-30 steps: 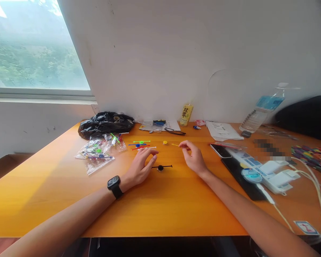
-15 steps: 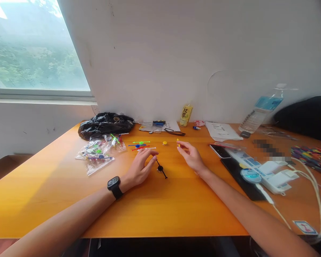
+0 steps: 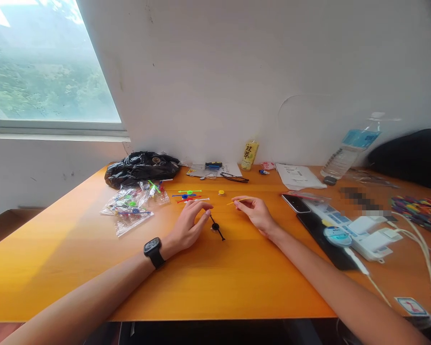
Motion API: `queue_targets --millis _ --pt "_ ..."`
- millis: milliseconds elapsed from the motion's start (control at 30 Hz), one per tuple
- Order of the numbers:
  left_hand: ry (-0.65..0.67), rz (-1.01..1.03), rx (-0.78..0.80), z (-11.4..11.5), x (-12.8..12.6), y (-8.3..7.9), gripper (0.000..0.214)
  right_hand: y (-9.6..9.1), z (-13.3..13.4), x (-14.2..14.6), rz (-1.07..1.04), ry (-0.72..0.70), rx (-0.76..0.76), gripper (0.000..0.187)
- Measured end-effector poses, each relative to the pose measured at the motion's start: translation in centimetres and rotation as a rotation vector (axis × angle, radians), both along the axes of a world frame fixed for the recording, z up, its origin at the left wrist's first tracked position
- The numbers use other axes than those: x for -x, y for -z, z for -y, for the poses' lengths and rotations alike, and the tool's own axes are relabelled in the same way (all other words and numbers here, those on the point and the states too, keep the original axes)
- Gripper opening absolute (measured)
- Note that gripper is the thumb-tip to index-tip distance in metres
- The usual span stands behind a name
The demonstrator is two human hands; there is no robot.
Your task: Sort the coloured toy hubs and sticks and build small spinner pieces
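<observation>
My left hand (image 3: 191, 224) rests on the table with its fingers curled. Its thumb and index tips come together at the far end of a black arrow spinner (image 3: 215, 226), which lies on the tabletop; they cover that arrow's tip. Between the thumb and fingers of my right hand (image 3: 256, 214) is a thin yellow arrow (image 3: 241, 200), held just above the table and pointing left. A small round yellow spinner base (image 3: 221, 192) sits beyond both hands. Behind my left hand lie assembled spinners: a green one (image 3: 189, 191), a blue one (image 3: 188, 195) and a red one (image 3: 196, 199).
Clear bags of spinner parts (image 3: 134, 211) and a black plastic bag (image 3: 141, 168) lie at left. At the back stand a yellow drink carton (image 3: 250, 155) and papers (image 3: 299, 176). At right are a phone (image 3: 296, 203), a power strip (image 3: 366, 247) and a tilted water bottle (image 3: 352, 151).
My right hand has turned the yellow arrow, so it now shows lengthwise and points left. My left hand and the black spinner have stayed in place.
</observation>
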State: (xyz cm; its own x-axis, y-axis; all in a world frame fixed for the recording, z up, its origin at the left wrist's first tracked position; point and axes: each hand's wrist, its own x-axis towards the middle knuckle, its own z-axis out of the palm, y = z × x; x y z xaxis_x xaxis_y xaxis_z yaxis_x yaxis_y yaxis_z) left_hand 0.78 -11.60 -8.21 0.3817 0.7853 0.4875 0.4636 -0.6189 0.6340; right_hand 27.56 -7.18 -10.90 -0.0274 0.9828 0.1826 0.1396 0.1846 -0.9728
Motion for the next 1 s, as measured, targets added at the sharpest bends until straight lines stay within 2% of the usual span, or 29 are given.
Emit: queue_targets --millis 200,333,433,600,800,933,1000 --pt "-0.002 -0.003 0.002 0.1 0.0 -0.2 0.024 -0.1 0.2 0.1 0.028 -0.039 0.067 0.055" --pt "-0.003 -0.012 -0.006 0.2 0.0 -0.3 0.024 0.0 0.2 -0.2 0.082 -0.067 0.057 0.052" --pt "-0.003 -0.011 -0.012 0.2 0.0 -0.2 0.024 0.1 -0.1 -0.6 0.104 -0.026 0.007 0.05" --pt "0.005 -0.011 0.002 0.0 0.0 0.1 0.024 -0.1 -0.4 -0.9 0.021 -0.068 0.093 0.039" --pt "0.01 -0.009 0.015 0.0 0.1 0.0 0.025 0.0 -0.4 -0.8 0.301 0.049 -0.067 0.043" --pt "0.015 -0.009 0.028 0.0 0.1 0.0 0.027 0.5 -0.7 -1.2 0.401 0.03 -0.036 0.038" --pt "0.02 -0.01 0.028 0.0 0.1 0.0 0.028 0.7 -0.6 -1.3 0.426 0.015 -0.084 0.036"
